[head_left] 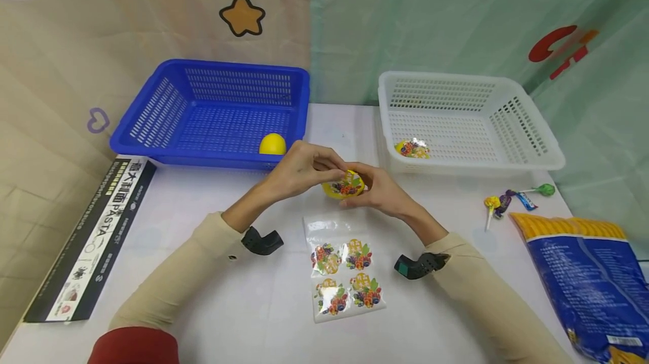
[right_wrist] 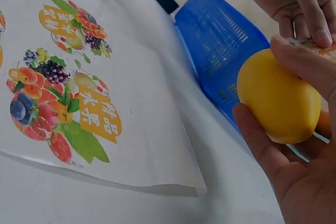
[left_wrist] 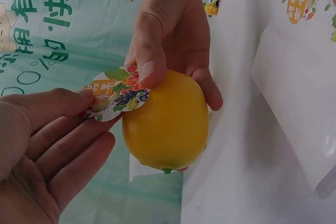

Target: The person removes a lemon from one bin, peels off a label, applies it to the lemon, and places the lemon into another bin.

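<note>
My right hand (head_left: 377, 188) holds a yellow lemon (left_wrist: 168, 124), its fingers curled around the fruit. A printed fruit sticker (left_wrist: 118, 95) lies against the lemon's upper side, with the right thumb on its edge. My left hand (head_left: 303, 169) pinches the opposite edge of that sticker between thumb and fingers. Below the hands, a white sticker sheet (head_left: 332, 229) lies on the table with several fruit stickers (head_left: 359, 254) on it. Part of the lemon is hidden by the right hand in the left wrist view.
A blue basket (head_left: 243, 162) at the back left holds another lemon (head_left: 272, 143). In the white basket (head_left: 471, 168) at the back right is a stickered yellow fruit (head_left: 413, 149). Lollipops (head_left: 492, 203), wrapped candies (head_left: 504, 204) and a blue bag (head_left: 588, 285) lie right; a black pasta box (head_left: 96, 240) lies left.
</note>
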Demonstrator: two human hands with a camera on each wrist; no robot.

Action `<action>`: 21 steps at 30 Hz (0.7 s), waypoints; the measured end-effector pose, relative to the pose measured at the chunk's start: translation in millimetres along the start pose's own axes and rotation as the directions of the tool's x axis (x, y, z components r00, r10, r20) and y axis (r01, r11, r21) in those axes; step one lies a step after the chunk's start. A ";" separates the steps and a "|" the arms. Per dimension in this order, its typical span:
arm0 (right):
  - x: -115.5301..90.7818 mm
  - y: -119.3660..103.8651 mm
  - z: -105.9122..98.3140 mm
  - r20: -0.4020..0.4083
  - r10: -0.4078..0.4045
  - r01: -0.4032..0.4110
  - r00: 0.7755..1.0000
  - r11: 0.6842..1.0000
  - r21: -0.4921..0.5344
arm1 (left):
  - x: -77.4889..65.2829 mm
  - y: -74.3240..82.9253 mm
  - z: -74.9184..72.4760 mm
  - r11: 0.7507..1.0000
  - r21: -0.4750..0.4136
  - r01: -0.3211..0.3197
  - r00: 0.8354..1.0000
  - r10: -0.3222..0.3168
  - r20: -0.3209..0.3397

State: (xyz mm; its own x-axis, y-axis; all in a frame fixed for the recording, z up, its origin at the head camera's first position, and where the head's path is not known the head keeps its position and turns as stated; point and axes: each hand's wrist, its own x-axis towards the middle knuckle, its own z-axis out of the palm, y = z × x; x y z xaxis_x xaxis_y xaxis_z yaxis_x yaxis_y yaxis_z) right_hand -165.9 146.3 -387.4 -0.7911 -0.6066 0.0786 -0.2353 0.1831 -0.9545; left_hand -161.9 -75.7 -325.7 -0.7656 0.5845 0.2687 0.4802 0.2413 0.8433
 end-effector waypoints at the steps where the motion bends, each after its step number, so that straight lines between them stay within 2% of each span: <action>1: -0.7 -0.6 0.7 0.001 -0.001 0.001 1.000 1.000 0.010 | -0.3 -0.2 0.4 1.000 0.004 0.001 1.000 -0.001 -0.001; 15: -6.7 -5.2 8.5 -0.045 0.053 -0.055 0.998 0.997 -0.050 | -0.9 -5.1 7.1 0.998 0.032 -0.059 0.998 0.060 -0.032; 18: -8.6 -7.5 8.4 -0.045 0.051 -0.054 0.998 0.997 -0.060 | -2.2 -6.0 8.9 0.990 0.106 -0.097 0.993 0.104 -0.059; 21: -10.6 -11.5 7.7 -0.050 0.042 -0.046 0.998 0.996 -0.079 | -2.8 -7.3 10.9 0.971 0.186 -0.151 0.981 0.170 -0.091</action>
State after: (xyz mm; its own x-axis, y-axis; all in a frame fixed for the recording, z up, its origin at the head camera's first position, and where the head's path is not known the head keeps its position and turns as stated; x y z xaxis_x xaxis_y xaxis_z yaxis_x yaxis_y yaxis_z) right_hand -150.5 144.7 -379.5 -0.8276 -0.5589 0.0529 -0.2425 0.2709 -0.9316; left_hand -158.6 -70.7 -337.7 -0.7087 0.5439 0.4494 0.6614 0.2904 0.6916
